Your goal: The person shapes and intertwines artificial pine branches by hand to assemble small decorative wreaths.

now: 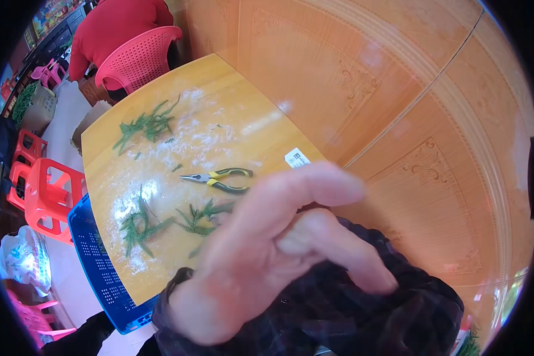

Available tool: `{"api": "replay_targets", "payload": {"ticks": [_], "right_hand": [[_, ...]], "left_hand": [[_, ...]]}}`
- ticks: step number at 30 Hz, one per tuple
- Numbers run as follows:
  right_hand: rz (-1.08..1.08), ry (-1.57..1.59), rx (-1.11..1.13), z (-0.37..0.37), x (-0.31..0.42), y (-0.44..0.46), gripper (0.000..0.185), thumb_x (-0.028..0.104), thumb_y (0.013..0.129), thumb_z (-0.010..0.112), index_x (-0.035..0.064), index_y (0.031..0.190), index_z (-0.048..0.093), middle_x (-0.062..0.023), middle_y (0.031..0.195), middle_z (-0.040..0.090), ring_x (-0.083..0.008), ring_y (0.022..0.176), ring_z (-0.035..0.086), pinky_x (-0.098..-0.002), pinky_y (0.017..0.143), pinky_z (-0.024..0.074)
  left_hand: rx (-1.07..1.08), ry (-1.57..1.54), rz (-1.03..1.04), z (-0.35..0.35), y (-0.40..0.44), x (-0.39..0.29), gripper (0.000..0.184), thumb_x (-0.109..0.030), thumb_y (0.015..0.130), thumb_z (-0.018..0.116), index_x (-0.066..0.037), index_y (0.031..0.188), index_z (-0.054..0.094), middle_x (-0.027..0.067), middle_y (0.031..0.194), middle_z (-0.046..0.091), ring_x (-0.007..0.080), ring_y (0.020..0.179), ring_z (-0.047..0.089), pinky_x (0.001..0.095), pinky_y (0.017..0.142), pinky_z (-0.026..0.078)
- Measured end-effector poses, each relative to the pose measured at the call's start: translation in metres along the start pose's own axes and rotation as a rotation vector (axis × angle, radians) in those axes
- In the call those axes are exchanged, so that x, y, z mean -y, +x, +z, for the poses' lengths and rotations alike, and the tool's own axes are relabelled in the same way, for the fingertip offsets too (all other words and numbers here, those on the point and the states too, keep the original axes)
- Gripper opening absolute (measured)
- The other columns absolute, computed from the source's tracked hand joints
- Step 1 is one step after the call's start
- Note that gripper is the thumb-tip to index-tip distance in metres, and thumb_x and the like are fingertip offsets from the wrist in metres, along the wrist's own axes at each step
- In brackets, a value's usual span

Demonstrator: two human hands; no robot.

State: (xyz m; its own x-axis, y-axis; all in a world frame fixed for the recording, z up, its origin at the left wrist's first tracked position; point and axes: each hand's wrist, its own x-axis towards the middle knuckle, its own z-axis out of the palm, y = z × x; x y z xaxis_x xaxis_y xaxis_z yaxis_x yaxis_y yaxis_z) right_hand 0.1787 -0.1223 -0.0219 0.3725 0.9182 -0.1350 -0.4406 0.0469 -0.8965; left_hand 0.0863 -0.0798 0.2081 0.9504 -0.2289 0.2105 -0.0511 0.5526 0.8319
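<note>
Apparently a home: pink chair [141, 58], red stools [40, 193], panelled wall [314, 53].

Blurred L hand [261, 255] held up close to cam, fingers bent, dk sleeve [391, 308] seen below R, yel/blk pliers [212, 177] laid on table [231, 86], green sprigs [154, 123] & white powder [196, 139] strewn about, blue crate [101, 279] part-hidden by table, pink chair [139, 56] occupied by person [115, 26].

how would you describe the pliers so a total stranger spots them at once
Start with the yellow table beside the wood-panelled wall, with a pink chair at its far end. Around its middle, between green sprigs, lie the pliers. Unlike the leafy sprigs, they have a silver nose and black-and-yellow handles.
</note>
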Motion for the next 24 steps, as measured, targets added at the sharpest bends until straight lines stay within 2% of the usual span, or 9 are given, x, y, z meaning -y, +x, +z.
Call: {"api": "replay_targets", "payload": {"ticks": [2, 8, 13, 19, 22, 24], "right_hand": [[-0.005, -0.011, -0.001, -0.001, 0.001, -0.001, 0.018, 0.015, 0.086, 0.061, 0.0049, 0.100, 0.062, 0.0040, 0.081, 0.058, -0.0039, 0.072, 0.049, -0.0200, 0.060, 0.0383], [-0.001, -0.031, 0.003, 0.000, 0.002, -0.003, 0.017, 0.013, 0.085, 0.061, 0.0041, 0.100, 0.061, 0.0027, 0.085, 0.059, -0.0054, 0.078, 0.051, -0.0215, 0.065, 0.0408], [-0.016, -0.134, -0.004, -0.001, -0.001, -0.004, 0.017, 0.010, 0.085, 0.061, 0.0035, 0.101, 0.061, 0.0015, 0.090, 0.060, -0.0068, 0.084, 0.054, -0.0227, 0.069, 0.0430], [-0.048, 0.090, 0.009, -0.002, -0.009, 0.002, 0.017, 0.010, 0.085, 0.061, 0.0015, 0.100, 0.062, 0.0002, 0.089, 0.061, -0.0063, 0.081, 0.054, -0.0225, 0.072, 0.0430], [-0.048, 0.073, -0.001, -0.006, -0.020, 0.008, 0.020, 0.018, 0.085, 0.063, 0.0057, 0.100, 0.065, 0.0096, 0.073, 0.055, 0.0008, 0.060, 0.040, -0.0172, 0.049, 0.0301], [-0.068, 0.075, -0.011, -0.003, -0.020, 0.007, 0.021, 0.021, 0.085, 0.063, 0.0062, 0.100, 0.065, 0.0101, 0.069, 0.054, 0.0011, 0.055, 0.038, -0.0163, 0.046, 0.0276]], "left_hand": [[0.037, -0.011, 0.146, -0.014, -0.009, 0.032, 0.085, -0.068, 0.082, 0.034, 0.004, 0.126, 0.028, 0.0232, 0.087, 0.060, 0.0313, 0.083, 0.059, 0.0436, 0.083, 0.043], [-0.120, 0.029, 0.085, -0.031, -0.024, 0.062, 0.071, -0.058, 0.087, 0.038, 0.003, 0.123, 0.033, 0.0213, 0.087, 0.061, 0.0276, 0.090, 0.057, 0.0373, 0.087, 0.041], [-0.218, -0.026, -0.007, -0.044, -0.038, 0.085, 0.062, -0.052, 0.089, 0.037, 0.001, 0.122, 0.035, 0.0195, 0.091, 0.060, 0.0245, 0.090, 0.056, 0.0342, 0.083, 0.041], [-0.287, -0.123, -0.064, -0.051, -0.059, 0.123, 0.050, -0.043, 0.093, 0.034, -0.001, 0.120, 0.038, 0.0176, 0.092, 0.060, 0.0230, 0.090, 0.056, 0.0331, 0.083, 0.040], [-0.344, -0.153, -0.091, -0.054, -0.062, 0.130, 0.046, -0.039, 0.094, 0.035, -0.001, 0.119, 0.039, 0.0167, 0.091, 0.060, 0.0223, 0.089, 0.056, 0.0325, 0.083, 0.040], [-0.392, -0.164, -0.107, -0.057, -0.065, 0.133, 0.042, -0.036, 0.094, 0.036, -0.001, 0.117, 0.041, 0.0160, 0.091, 0.060, 0.0215, 0.089, 0.057, 0.0319, 0.083, 0.040]]}}
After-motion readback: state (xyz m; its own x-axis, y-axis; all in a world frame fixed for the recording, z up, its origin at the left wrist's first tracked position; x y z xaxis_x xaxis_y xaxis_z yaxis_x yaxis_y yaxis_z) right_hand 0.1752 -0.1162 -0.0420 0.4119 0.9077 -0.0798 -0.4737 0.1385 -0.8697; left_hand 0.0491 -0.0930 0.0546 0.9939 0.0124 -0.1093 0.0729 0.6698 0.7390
